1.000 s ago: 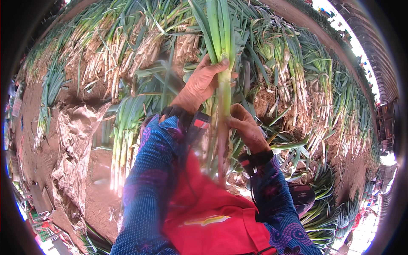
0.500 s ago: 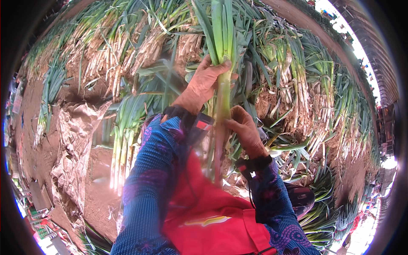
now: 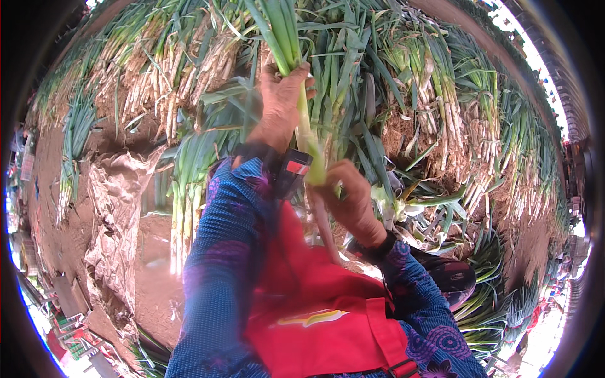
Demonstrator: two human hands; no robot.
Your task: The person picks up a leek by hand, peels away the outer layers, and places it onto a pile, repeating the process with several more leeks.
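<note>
My left hand (image 3: 280, 101) is wrapped round a long green onion (image 3: 282, 33), just where the green leaves meet the pale stalk. Its leaves point away from me and its stalk runs down toward my red apron. Lower on the stalk, my right hand (image 3: 353, 205) is closed on a pale green outer layer (image 3: 318, 169), which bends away from the stalk. That hand is partly blurred, and its fingertips are hard to make out. To the left of my left forearm lies a small bundle of green onions (image 3: 183, 189), white ends toward me.
Rows of green onions (image 3: 435, 107) with rooty, soil-covered ends curve round the far side and the right. Loose peeled leaves (image 3: 435, 211) lie beyond my right wrist. A crumpled brown sheet (image 3: 116, 214) rests on bare soil at the left. More onions (image 3: 482, 283) lie beside my knee.
Both hands have shifted left, and the green onion now leans left at its leafy end. The outer layer at my right hand has bent away from the stalk.
</note>
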